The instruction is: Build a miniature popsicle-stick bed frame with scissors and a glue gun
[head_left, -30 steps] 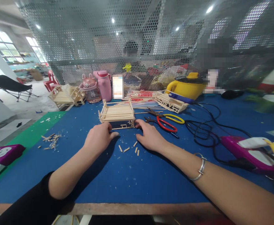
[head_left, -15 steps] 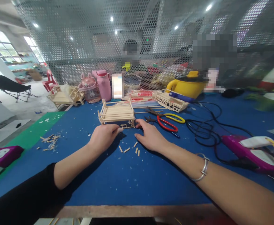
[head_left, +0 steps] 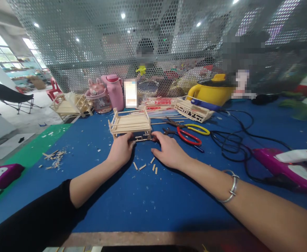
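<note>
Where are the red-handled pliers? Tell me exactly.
In the head view, the red-handled pliers lie on the blue mat just right of the right hand, beside the yellow-handled scissors and left of the black cable.

The left arm wears a black sleeve [head_left: 35, 218] of plain matte cloth that ends partway along the forearm, leaving the rest of the arm and the left hand [head_left: 120, 149] bare. The right arm is bare along its whole visible length; behind the right hand [head_left: 170, 153], a thin silver bangle [head_left: 232, 186] circles the wrist
</note>
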The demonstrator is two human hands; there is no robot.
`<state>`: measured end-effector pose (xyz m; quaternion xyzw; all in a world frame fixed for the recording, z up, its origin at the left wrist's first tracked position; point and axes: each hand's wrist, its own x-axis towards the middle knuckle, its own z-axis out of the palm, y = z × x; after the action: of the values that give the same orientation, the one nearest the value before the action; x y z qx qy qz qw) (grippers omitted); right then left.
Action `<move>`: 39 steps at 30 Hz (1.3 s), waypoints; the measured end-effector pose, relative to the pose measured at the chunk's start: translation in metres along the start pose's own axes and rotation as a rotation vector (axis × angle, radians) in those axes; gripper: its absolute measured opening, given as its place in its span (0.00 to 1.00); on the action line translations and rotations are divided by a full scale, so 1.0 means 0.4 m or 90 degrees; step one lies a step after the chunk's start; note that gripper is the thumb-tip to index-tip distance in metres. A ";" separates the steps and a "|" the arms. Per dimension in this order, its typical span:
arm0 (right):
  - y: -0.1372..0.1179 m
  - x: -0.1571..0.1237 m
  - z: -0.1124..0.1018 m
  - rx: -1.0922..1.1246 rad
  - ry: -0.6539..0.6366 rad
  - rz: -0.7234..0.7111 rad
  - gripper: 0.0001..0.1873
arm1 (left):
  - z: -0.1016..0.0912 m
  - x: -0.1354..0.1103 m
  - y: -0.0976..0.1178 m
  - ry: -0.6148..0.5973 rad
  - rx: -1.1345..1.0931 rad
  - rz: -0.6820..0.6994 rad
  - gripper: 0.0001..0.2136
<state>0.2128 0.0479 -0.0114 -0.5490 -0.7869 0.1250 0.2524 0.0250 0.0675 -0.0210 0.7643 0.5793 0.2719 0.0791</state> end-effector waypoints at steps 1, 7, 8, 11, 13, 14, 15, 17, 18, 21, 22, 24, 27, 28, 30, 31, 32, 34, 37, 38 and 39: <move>-0.001 0.000 -0.001 0.001 -0.001 0.002 0.23 | 0.001 0.001 -0.001 -0.001 -0.003 -0.009 0.10; 0.002 0.000 0.010 0.080 0.030 0.044 0.22 | -0.022 -0.001 -0.004 -0.009 0.018 0.012 0.09; 0.005 0.000 0.011 0.099 0.055 0.046 0.23 | -0.032 -0.004 -0.002 -0.011 0.015 0.020 0.10; 0.009 0.000 -0.003 0.128 0.199 -0.016 0.28 | -0.075 -0.020 0.006 -0.014 -0.007 0.030 0.12; 0.008 -0.003 -0.028 0.110 0.303 -0.113 0.29 | -0.106 -0.036 0.010 -0.022 -0.036 0.039 0.13; 0.006 -0.005 -0.043 0.088 0.332 -0.166 0.29 | -0.122 -0.045 0.010 -0.025 -0.052 0.046 0.14; 0.002 -0.008 -0.058 0.065 0.341 -0.215 0.28 | -0.135 -0.053 0.009 -0.029 -0.065 0.056 0.14; -0.009 -0.015 -0.082 0.034 0.305 -0.281 0.27 | -0.157 -0.070 0.003 -0.038 -0.081 0.082 0.13; -0.016 -0.018 -0.089 0.030 0.269 -0.295 0.25 | -0.164 -0.077 -0.002 -0.046 -0.084 0.096 0.12; -0.041 -0.016 -0.090 0.049 0.198 -0.288 0.19 | -0.171 -0.090 -0.015 -0.061 -0.095 0.135 0.11; -0.050 -0.011 -0.088 0.055 0.202 -0.272 0.18 | -0.170 -0.091 -0.019 -0.060 -0.097 0.141 0.11; -0.068 0.010 -0.087 0.053 0.227 -0.246 0.16 | -0.168 -0.087 -0.024 -0.047 -0.090 0.148 0.10; -0.089 0.062 -0.102 0.003 0.225 -0.240 0.12 | -0.169 -0.067 -0.028 -0.012 -0.063 0.181 0.07; -0.093 0.081 -0.110 -0.019 0.208 -0.237 0.10 | -0.171 -0.061 -0.028 0.006 -0.059 0.198 0.07; -0.094 0.115 -0.124 -0.045 0.158 -0.199 0.08 | -0.176 -0.056 -0.025 0.080 -0.076 0.204 0.05; -0.090 0.128 -0.128 -0.045 0.132 -0.170 0.08 | -0.176 -0.061 -0.021 0.142 -0.107 0.177 0.04; -0.084 0.136 -0.128 -0.036 0.111 -0.142 0.09 | -0.175 -0.069 -0.015 0.203 -0.159 0.127 0.03; -0.070 0.141 -0.121 0.003 0.106 -0.100 0.12 | -0.167 -0.095 0.002 0.300 -0.335 -0.051 0.06; -0.053 0.128 -0.104 0.071 0.159 -0.086 0.13 | -0.149 -0.123 0.029 0.088 -0.709 -0.327 0.12; -0.051 0.121 -0.100 0.087 0.171 -0.095 0.14 | -0.145 -0.124 0.035 0.060 -0.799 -0.383 0.13; -0.051 0.116 -0.099 0.096 0.175 -0.114 0.14 | -0.141 -0.119 0.039 0.043 -0.866 -0.423 0.13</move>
<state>0.2052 0.0801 0.0437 -0.4679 -0.7794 0.0845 0.4080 0.0009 0.0074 0.0176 0.3234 0.4855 0.5548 0.5932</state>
